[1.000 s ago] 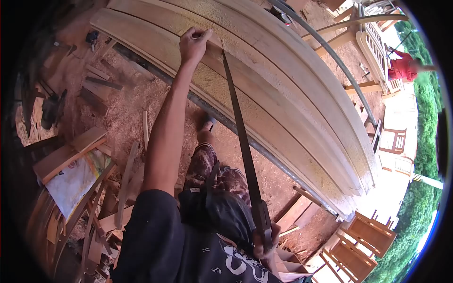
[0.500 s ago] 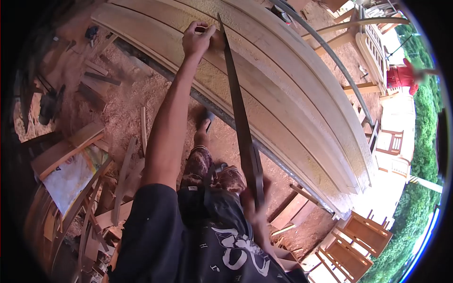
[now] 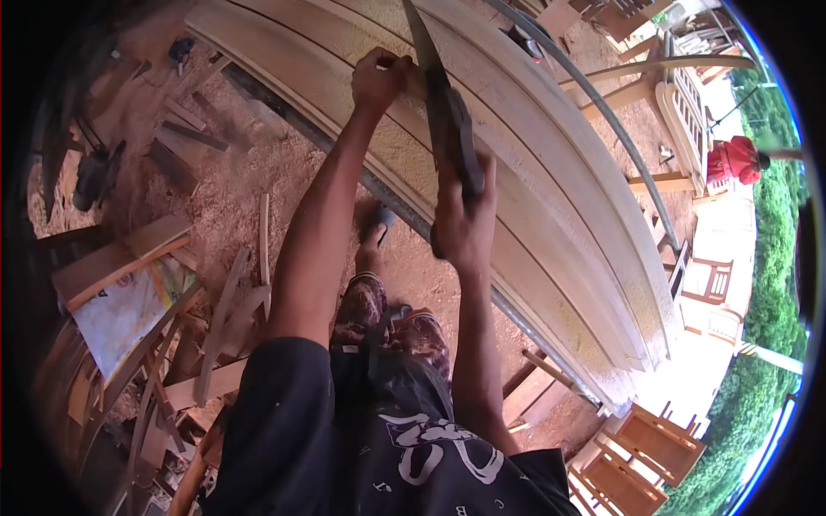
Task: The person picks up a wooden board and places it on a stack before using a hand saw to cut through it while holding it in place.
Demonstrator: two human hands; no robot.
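Long pale wooden planks lie stacked side by side, running from upper left to lower right. My left hand presses down on one plank, fingers curled at its edge right beside the saw blade. My right hand grips the handle of a dark hand saw. The blade lies across the plank next to my left hand, and its tip runs out of the top of the picture. My knee in patterned trousers shows below.
Sawdust covers the ground, with wood offcuts and a board at the left. A metal pipe runs along the planks. Wooden chairs stand at lower right. A person in red stands far right.
My right hand has pushed the saw forward across the plank, from near my body up to close behind my left hand. My left hand has stayed on the plank.
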